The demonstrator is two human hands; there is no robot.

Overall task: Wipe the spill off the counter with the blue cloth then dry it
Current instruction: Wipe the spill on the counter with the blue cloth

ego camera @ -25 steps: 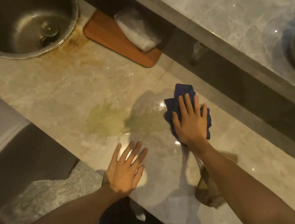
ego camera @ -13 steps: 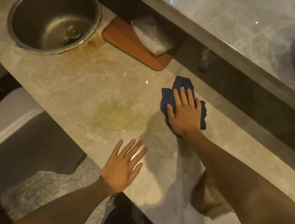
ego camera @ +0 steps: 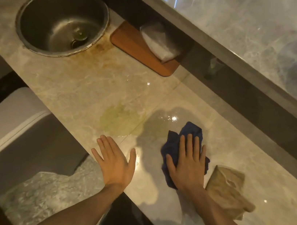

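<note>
A greenish spill (ego camera: 124, 119) spreads across the marble counter (ego camera: 75, 88), with a wet sheen running right of it. My right hand (ego camera: 187, 164) lies flat, fingers spread, pressing the crumpled blue cloth (ego camera: 174, 141) onto the counter just below and right of the spill. The cloth's far corner pokes out past my fingertips. My left hand (ego camera: 114, 161) rests open and flat on the counter's near edge, just below the spill, holding nothing. A tan cloth (ego camera: 229, 192) lies bunched on the counter to the right of my right wrist.
A round steel sink (ego camera: 62, 21) is set in the counter at the far end, ringed by brown stains. A wooden board (ego camera: 134, 47) carries a white plastic bag (ego camera: 158, 42) beside it. A raised marble ledge (ego camera: 227, 25) runs along the right. A grey bin (ego camera: 19, 134) stands below left.
My right hand has drawn the blue cloth back toward me, away from the board. My left hand has straightened, its fingers now pointing up the counter near the spill's edge.
</note>
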